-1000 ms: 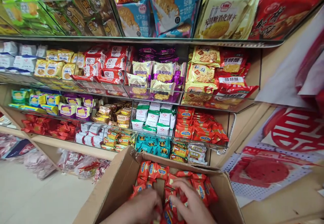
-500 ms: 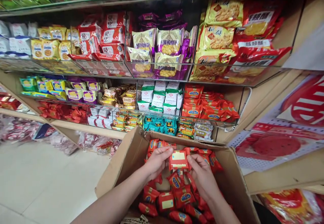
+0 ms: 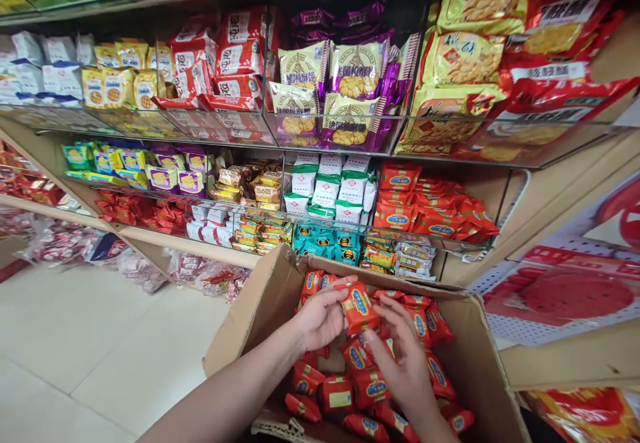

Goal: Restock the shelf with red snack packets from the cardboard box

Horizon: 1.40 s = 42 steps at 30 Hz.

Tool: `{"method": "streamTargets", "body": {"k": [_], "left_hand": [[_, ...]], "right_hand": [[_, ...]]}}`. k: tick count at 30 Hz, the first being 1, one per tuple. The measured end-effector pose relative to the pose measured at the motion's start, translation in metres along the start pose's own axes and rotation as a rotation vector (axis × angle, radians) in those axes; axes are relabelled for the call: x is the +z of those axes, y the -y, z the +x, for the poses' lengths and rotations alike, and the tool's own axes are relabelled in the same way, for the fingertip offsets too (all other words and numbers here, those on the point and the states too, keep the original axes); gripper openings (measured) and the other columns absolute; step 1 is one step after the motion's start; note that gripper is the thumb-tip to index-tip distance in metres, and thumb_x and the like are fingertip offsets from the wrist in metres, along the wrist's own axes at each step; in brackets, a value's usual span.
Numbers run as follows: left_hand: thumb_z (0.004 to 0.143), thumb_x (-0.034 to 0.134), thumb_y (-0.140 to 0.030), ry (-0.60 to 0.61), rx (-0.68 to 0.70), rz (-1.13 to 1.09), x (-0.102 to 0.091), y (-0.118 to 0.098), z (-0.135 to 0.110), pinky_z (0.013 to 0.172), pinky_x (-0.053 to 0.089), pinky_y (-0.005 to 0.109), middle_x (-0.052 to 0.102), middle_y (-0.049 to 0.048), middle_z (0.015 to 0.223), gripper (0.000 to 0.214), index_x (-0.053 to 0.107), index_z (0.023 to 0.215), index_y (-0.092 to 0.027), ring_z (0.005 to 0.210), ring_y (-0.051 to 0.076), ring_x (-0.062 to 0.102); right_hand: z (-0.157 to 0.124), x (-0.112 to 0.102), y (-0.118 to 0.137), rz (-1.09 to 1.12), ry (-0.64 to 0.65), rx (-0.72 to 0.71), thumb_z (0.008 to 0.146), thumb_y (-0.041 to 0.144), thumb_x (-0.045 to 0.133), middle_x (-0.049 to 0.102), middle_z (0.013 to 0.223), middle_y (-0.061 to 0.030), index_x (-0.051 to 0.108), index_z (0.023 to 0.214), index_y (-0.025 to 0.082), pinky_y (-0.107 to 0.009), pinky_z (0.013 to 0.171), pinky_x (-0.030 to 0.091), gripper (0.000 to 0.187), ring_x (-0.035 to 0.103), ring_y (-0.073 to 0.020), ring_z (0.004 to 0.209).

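An open cardboard box (image 3: 260,316) in front of me holds several small red snack packets (image 3: 367,386). My left hand (image 3: 320,316) is closed on one red packet (image 3: 359,306), held just above the pile. My right hand (image 3: 403,356) is beside it, fingers spread over the packets in the box and holding nothing I can make out. Matching red packets (image 3: 425,206) lie in the right-hand bin of the lower glass shelf straight ahead.
Glass-fronted shelves (image 3: 320,137) hold many bagged biscuits and snacks in divided bins. A wooden ledge (image 3: 165,239) runs below, with bagged goods on the tiled floor (image 3: 90,356) at left. Red paper decorations (image 3: 565,296) lie on a pegboard at right.
Both hands rose out of the box holding a red packet between them. Now only the left hand holds it, turned, and the right hand has dropped back over the pile. The view tilted downward.
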<state>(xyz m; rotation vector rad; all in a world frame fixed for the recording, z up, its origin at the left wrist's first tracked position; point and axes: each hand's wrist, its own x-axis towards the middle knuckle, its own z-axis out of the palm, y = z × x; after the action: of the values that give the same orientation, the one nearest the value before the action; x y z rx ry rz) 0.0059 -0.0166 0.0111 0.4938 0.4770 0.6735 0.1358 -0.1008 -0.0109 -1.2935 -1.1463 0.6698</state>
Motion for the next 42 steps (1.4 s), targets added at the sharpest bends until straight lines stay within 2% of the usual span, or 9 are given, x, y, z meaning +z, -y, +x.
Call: {"method": "streamTargets", "body": {"k": [4, 8, 15, 18, 23, 28, 31, 35, 42], "left_hand": [[0.075, 0.053, -0.011, 0.050, 0.071, 0.010, 0.004, 0.002, -0.002, 0.088, 0.038, 0.036, 0.063, 0.0090, 0.098, 0.042, 0.049, 0.117, -0.014, 0.093, 0.020, 0.059], [0.071, 0.063, -0.014, 0.012, 0.115, 0.110, 0.009, 0.006, -0.005, 0.084, 0.039, 0.032, 0.064, 0.0054, 0.086, 0.045, 0.050, 0.114, -0.015, 0.085, 0.017, 0.059], [0.069, 0.067, -0.036, 0.003, 0.080, 0.485, 0.000, 0.015, -0.004, 0.074, 0.041, 0.027, 0.057, -0.0016, 0.079, 0.033, 0.048, 0.090, -0.019, 0.075, 0.011, 0.054], [0.074, 0.060, -0.037, 0.108, 0.176, 0.775, -0.003, 0.014, -0.007, 0.079, 0.039, 0.028, 0.056, 0.0000, 0.085, 0.034, 0.045, 0.101, -0.020, 0.084, 0.014, 0.052], [0.077, 0.056, -0.039, 0.076, 0.254, 0.975, -0.002, 0.009, -0.012, 0.074, 0.038, 0.026, 0.054, 0.0023, 0.093, 0.057, 0.029, 0.124, -0.023, 0.083, 0.015, 0.051], [0.080, 0.048, -0.042, -0.115, 0.366, 0.916, -0.007, 0.004, -0.004, 0.077, 0.038, 0.028, 0.054, 0.0038, 0.091, 0.045, 0.035, 0.117, -0.020, 0.082, 0.015, 0.050], [0.078, 0.050, -0.037, -0.074, 0.314, 0.966, -0.013, 0.010, -0.001, 0.072, 0.038, 0.027, 0.053, 0.0009, 0.081, 0.037, 0.042, 0.108, -0.019, 0.076, 0.014, 0.049], [0.076, 0.051, -0.030, -0.017, 0.201, 1.080, -0.017, 0.018, -0.003, 0.065, 0.038, 0.023, 0.051, -0.0016, 0.074, 0.028, 0.047, 0.100, -0.018, 0.068, 0.012, 0.047], [0.074, 0.048, -0.022, -0.037, 0.162, 1.299, -0.020, 0.018, -0.003, 0.063, 0.040, 0.020, 0.055, -0.0008, 0.073, 0.018, 0.055, 0.089, -0.017, 0.068, 0.011, 0.049]], "right_hand": [[0.003, 0.010, 0.002, 0.456, -0.001, 0.491, 0.067, 0.038, 0.066, 0.059, 0.106, -0.0048, 0.051, 0.105, 0.024, -0.035, 0.071, 0.051, 0.043, 0.060, -0.0195, 0.086], [0.005, 0.012, 0.003, 0.577, 0.043, 0.588, 0.062, 0.034, 0.071, 0.063, 0.086, -0.0003, 0.055, 0.089, 0.021, -0.029, 0.060, 0.051, 0.035, 0.059, -0.0139, 0.066], [0.012, -0.008, -0.008, 0.139, 0.081, 0.290, 0.065, 0.035, 0.067, 0.063, 0.088, -0.0039, 0.055, 0.088, 0.020, -0.032, 0.070, 0.049, 0.029, 0.059, -0.0196, 0.080], [0.021, -0.021, -0.003, -0.121, 0.199, 0.149, 0.068, 0.033, 0.064, 0.060, 0.106, -0.0059, 0.053, 0.111, 0.025, -0.035, 0.083, 0.044, 0.044, 0.054, -0.0225, 0.099], [0.052, -0.040, 0.028, -0.332, 0.479, 0.042, 0.073, 0.033, 0.058, 0.064, 0.096, -0.0047, 0.065, 0.089, 0.025, -0.036, 0.083, 0.043, 0.019, 0.057, -0.0229, 0.093], [0.130, -0.070, 0.065, -0.208, 0.029, -0.089, 0.071, 0.044, 0.058, 0.065, 0.089, -0.0059, 0.057, 0.092, 0.020, -0.031, 0.071, 0.046, 0.031, 0.059, -0.0190, 0.079], [0.183, -0.079, 0.075, -0.401, -0.167, -0.226, 0.070, 0.043, 0.057, 0.064, 0.084, -0.0064, 0.056, 0.089, 0.018, -0.031, 0.067, 0.045, 0.031, 0.058, -0.0180, 0.072], [0.224, -0.068, 0.078, -0.679, -0.169, -0.181, 0.072, 0.037, 0.054, 0.066, 0.081, -0.0071, 0.058, 0.084, 0.017, -0.030, 0.068, 0.043, 0.024, 0.060, -0.0191, 0.073], [0.235, -0.047, 0.073, -0.818, -0.133, -0.135, 0.070, 0.031, 0.058, 0.064, 0.080, -0.0065, 0.050, 0.099, 0.017, -0.031, 0.063, 0.043, 0.033, 0.060, -0.0208, 0.070]]}}
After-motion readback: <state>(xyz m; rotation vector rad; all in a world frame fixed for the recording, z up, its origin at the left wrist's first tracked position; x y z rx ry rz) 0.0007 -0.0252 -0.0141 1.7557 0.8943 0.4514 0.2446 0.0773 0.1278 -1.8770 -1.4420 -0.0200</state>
